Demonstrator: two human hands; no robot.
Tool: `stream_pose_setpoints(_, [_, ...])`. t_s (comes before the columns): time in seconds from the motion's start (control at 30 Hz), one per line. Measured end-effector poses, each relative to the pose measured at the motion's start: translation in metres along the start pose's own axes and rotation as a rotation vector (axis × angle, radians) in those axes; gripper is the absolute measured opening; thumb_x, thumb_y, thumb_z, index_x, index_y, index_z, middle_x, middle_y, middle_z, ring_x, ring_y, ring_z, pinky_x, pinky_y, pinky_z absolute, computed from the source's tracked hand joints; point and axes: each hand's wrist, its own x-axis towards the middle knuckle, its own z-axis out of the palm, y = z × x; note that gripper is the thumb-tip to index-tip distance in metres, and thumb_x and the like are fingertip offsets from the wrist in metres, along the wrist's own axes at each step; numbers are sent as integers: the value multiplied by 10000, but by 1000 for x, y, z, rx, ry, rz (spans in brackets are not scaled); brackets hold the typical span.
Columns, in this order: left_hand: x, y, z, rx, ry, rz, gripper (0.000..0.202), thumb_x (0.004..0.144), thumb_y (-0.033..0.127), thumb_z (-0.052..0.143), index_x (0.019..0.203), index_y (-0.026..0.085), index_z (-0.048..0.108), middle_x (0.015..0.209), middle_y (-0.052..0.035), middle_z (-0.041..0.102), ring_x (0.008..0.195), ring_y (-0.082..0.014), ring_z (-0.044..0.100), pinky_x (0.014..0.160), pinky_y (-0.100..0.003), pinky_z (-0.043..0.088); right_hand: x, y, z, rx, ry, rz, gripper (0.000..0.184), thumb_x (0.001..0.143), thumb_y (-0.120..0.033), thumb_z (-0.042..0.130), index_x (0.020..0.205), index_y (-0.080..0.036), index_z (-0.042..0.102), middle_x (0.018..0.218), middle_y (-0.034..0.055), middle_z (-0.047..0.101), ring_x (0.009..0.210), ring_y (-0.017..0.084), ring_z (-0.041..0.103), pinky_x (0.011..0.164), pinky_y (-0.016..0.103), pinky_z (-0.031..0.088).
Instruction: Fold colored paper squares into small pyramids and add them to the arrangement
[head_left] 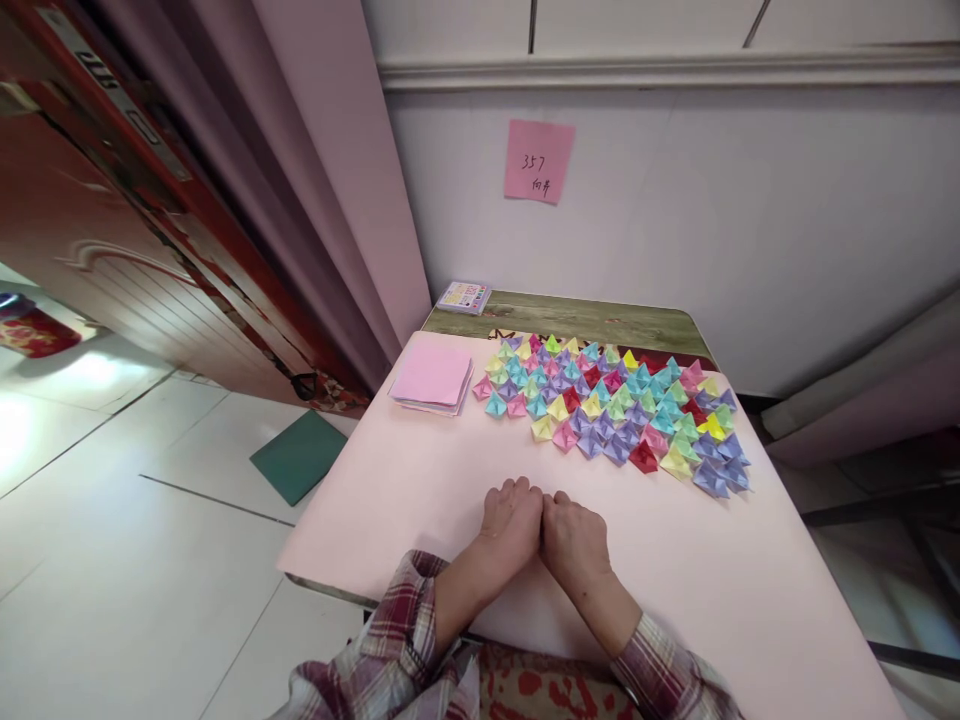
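My left hand [512,525] is closed in a fist near the front of the pink-covered table [420,490]. Beside it my right hand [574,540] is curled the same way, and the two meet at the thumb side. No paper shows in either fist, though the inner sides of the fingers are hidden. Ahead and to the right lie many small folded paper pieces [600,400] in blue, purple, yellow, green, pink and red, packed in rows. Ahead to the left sits a stack of square paper sheets [433,375] with a pink one on top.
A small printed packet [464,297] lies on the wooden strip [585,312] at the back. A pink note [538,162] with handwriting is stuck on the wall. On the floor at left rests a dark green square [298,456], near the red door [150,250] and purple curtain [330,130].
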Motion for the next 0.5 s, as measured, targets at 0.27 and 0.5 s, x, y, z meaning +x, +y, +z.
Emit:
stream_pose_setpoints(0.27, [11,4,-8,16,-30,-6,272,832,61,445,853,153,700,910,-132,689,901,-269,633,757,-368,446,7,8,-3,57,-47,-22,247,852,-34,479,879,-147,697,826,116,700,720,218,708,571,245,436])
stream_pose_setpoints(0.5, [16,-3,-7,41,-40,15,279,810,80,445,832,164,710,885,-109,705,856,-259,645,724,-350,445,11,5,-7,75,-73,-17,280,858,-10,468,910,-146,707,858,124,714,754,226,705,589,258,452])
